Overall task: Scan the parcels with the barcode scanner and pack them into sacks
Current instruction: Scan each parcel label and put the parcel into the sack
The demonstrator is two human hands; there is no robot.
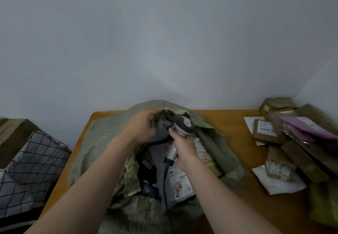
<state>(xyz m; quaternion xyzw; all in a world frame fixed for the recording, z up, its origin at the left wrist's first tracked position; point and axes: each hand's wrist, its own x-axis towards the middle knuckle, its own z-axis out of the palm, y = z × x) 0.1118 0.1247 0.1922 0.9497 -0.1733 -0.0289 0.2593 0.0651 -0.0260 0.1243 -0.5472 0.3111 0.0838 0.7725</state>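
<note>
Sack [102,142] of greenish woven cloth, lying open on the wooden counter [228,124], with grey and white labelled parcels [181,180] inside. Left hand [140,125] pinches the sack's far rim with curled fingers [154,110]; right hand [184,147] grips the handle of the barcode scanner [183,124], its head above the sack's mouth. Brown boxes and mailers [292,142] are stacked at the counter's right end.

Inventory: sack [102,142], woven green: 1. Barcode scanner [182,125]: 1. Hands: 2, left hand [140,125] and right hand [184,146]. Labelled parcels [181,180] showing in the sack: at least 3. Brown boxes [265,130] on the surface [237,124]: at least 5, overlapping. Purple mailer [303,127]: 1. White mailers [281,184]: 2.
</note>
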